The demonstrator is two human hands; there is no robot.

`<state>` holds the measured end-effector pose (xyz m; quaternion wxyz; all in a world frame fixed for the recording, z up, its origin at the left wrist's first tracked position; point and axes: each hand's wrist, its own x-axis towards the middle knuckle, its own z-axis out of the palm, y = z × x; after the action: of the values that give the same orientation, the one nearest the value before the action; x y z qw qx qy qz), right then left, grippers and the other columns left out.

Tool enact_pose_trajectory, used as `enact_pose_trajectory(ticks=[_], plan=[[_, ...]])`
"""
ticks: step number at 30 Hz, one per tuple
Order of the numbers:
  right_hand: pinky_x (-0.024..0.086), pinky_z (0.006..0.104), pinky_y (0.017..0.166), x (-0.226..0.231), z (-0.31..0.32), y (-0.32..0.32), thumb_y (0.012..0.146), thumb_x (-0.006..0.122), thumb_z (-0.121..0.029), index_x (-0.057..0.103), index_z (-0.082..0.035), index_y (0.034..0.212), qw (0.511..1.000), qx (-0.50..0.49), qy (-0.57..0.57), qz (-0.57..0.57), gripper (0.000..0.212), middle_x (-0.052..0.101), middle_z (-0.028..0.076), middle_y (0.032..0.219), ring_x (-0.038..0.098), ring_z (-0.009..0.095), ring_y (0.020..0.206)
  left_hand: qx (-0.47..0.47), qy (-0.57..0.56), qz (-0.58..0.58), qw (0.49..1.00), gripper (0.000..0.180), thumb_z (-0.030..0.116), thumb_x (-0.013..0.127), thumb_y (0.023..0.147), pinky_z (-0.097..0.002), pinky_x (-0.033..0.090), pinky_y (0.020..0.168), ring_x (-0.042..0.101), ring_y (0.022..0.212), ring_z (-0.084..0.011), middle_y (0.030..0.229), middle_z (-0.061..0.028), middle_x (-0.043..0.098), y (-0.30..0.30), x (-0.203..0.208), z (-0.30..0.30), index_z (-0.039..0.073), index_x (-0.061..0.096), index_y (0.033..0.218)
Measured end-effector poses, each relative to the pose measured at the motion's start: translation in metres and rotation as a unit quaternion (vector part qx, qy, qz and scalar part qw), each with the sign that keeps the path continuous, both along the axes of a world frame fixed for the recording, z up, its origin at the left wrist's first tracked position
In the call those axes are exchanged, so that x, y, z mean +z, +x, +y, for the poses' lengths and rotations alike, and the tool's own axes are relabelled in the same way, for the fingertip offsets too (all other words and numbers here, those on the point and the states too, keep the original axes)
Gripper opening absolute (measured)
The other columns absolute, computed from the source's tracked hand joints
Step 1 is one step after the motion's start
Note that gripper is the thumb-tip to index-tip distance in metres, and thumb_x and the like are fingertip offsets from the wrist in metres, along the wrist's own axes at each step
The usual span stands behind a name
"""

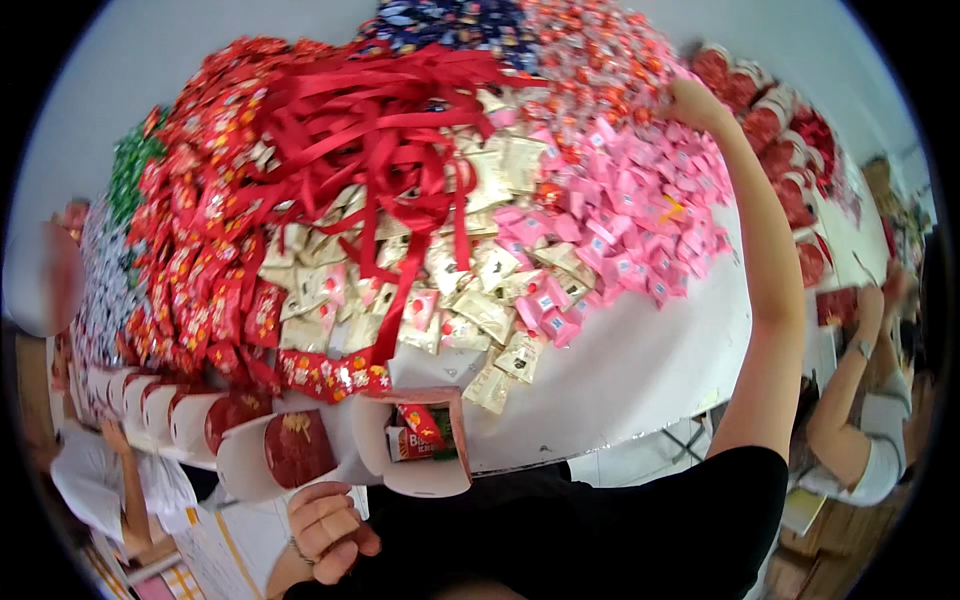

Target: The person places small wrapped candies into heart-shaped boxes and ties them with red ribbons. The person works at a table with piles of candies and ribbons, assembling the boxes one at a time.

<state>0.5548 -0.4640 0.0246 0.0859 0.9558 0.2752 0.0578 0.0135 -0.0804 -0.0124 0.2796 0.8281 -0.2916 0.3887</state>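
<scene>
My right arm stretches to the far right of the table, and my right hand (697,104) touches the edge of a heap of red-and-clear wrapped candies (600,60). Its fingers are bent down; what they grip is hidden. Just below that hand lies a pile of pink packets (650,200). Near the table's front edge my left hand (325,530) is curled closed, its palm hidden. Beside it stands an open white box (415,480) holding a red packet (420,425), a red printed pack (408,445) and something green.
Red ribbons (370,130) lie over cream packets (485,315). Red floral packets (205,220) heap at left, navy ones (450,25) at the back. A row of boxes (200,420) lines the front left edge. Other people work at left (120,480) and right (850,430).
</scene>
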Motion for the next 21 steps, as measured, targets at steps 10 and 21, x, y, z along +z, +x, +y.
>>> enact_pose_trajectory(ticks=[10, 21], plan=[[0.049, 0.0439, 0.072, -0.04, 0.001, -0.02, 0.081, 0.07, -0.022, 0.063, -0.003, 0.104, 0.961, 0.098, 0.197, -0.166, 0.031, 0.066, 0.018, 0.088, 0.065, 0.036, 0.081, 0.241, 0.199, -0.026, 0.95, 0.018, 0.005, 0.059, 0.087, -0.0338, 0.051, 0.076, 0.066, 0.083, -0.0272, 0.092, -0.0144, 0.066, 0.154, 0.165, 0.116, 0.001, 0.062, 0.104], [0.052, 0.0205, 0.058, -0.035, -0.049, -0.099, 0.09, 0.065, -0.015, 0.062, -0.001, 0.117, 0.297, -0.128, 0.901, 0.289, 0.03, 0.061, 0.006, 0.084, 0.058, 0.012, 0.068, 0.365, 0.275, 0.454, 0.765, 0.039, 0.033, 0.038, 0.099, -0.0482, 0.047, 0.092, 0.061, 0.108, -0.037, 0.117, -0.0188, 0.065, 0.535, 0.049, 0.261, 0.019, 0.054, 0.132]])
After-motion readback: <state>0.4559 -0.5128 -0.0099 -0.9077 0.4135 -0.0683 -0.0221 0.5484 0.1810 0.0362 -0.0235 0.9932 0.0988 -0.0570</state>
